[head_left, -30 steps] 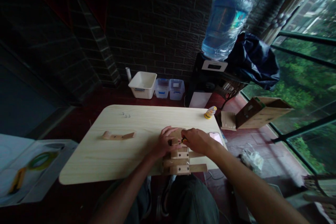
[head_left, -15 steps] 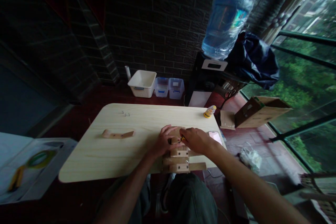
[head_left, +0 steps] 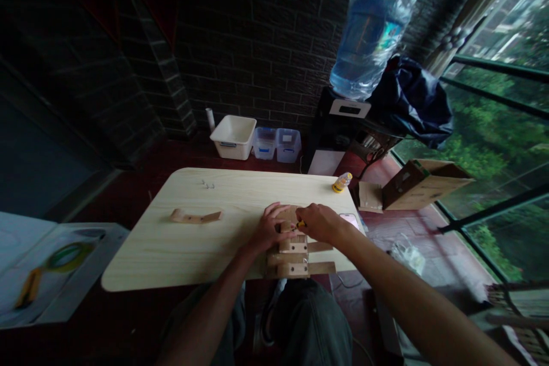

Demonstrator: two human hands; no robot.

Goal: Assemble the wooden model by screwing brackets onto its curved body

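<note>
At the table's near edge lies a brown cardboard piece [head_left: 271, 269] with folded strips across it. Two strips [head_left: 293, 247] show dark round dots, like screw heads or holes. My left hand [head_left: 270, 229] is over its upper left part, thumb and fingers closed around the top strip. My right hand [head_left: 319, 223] grips a small yellow-and-black screwdriver [head_left: 301, 223], its tip pointing left at that strip, close to my left fingertips. The exact contact of the tip is too small to make out. A loose bent cardboard strip [head_left: 195, 217] lies to the left.
Several small metal bits [head_left: 208, 185] lie at the back left of the table [head_left: 146, 251]. A yellow-capped clear bottle [head_left: 342, 182] stands at the back right, a phone [head_left: 349, 219] near the right edge. Beyond are plastic bins [head_left: 234, 137], a water dispenser [head_left: 328, 160] and a cardboard box [head_left: 412, 186].
The view has shifted slightly. Both hands stay at the same strip, and the right hand with the screwdriver has turned a little.
</note>
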